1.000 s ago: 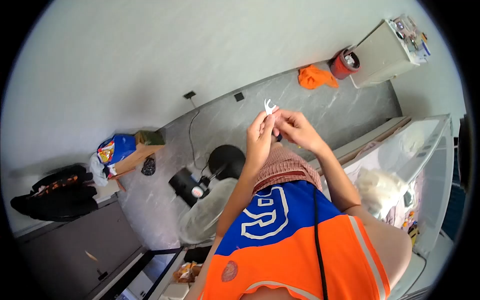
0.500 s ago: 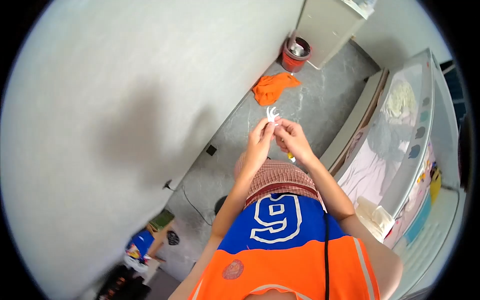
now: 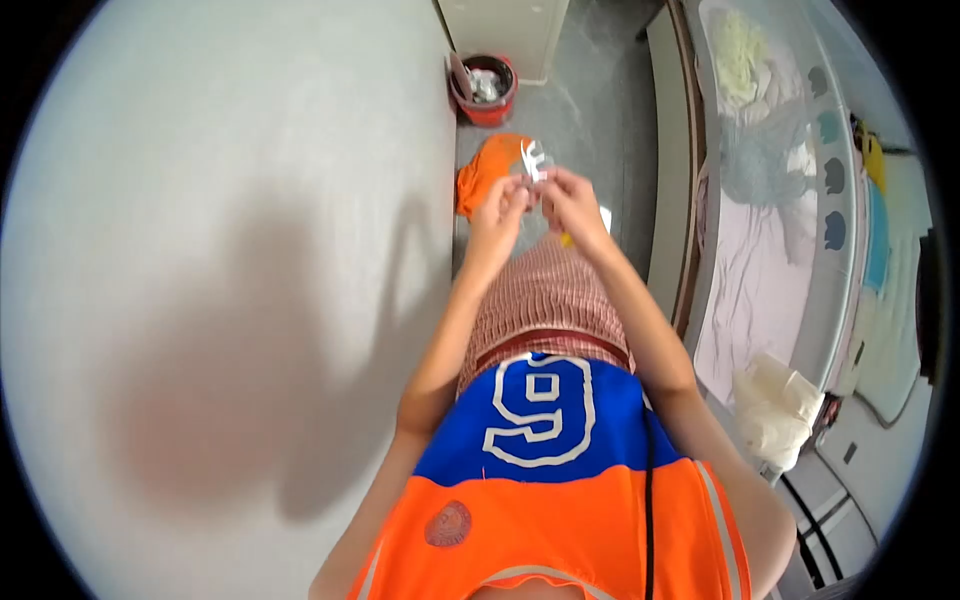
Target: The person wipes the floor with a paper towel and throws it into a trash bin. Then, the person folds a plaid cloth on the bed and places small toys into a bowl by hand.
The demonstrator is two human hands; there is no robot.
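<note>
Both hands meet in front of my body around a small white piece with curved prongs point(image 3: 533, 158), which might be plastic; its exact kind I cannot make out. My left hand point(image 3: 502, 212) pinches it from the left, fingertips close together. On the other side my right hand point(image 3: 572, 208) has thumb and finger closed at its lower end. Below the right palm a bit of something yellow point(image 3: 567, 240) shows, mostly hidden by the hand. Beyond the fingers, an orange cloth point(image 3: 490, 168) lies on the floor.
A red bucket point(image 3: 487, 112) with things in it stands by the wall, near a pale cabinet point(image 3: 505, 35). The plain wall point(image 3: 200, 150) runs along my left. To the right is a bed-like enclosure with mesh sides point(image 3: 765, 190), a cream bag point(image 3: 778, 410) at its near end.
My view has turned, so the bucket and orange cloth appear further left and the wall edge more upright. Both hands stay together at the white pronged piece.
</note>
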